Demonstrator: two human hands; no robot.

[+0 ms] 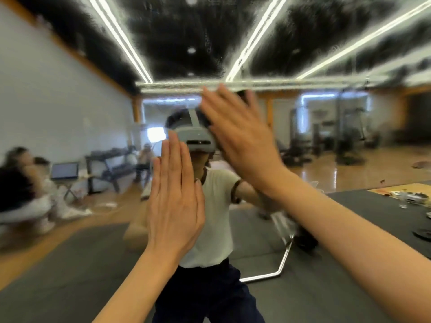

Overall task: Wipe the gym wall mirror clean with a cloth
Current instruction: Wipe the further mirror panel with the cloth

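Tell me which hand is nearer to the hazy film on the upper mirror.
Right. The right hand reaches up to just below the hazy film; the left hand is held flat lower, farther beneath it.

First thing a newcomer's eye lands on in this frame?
Two open hands raised flat toward the mirror: the left hand at centre, the right hand higher and to its right, neither holding a cloth. Behind them at centre stands the person's reflection in a pale shirt and headset. Smeary streaks cloud the glass across the top.
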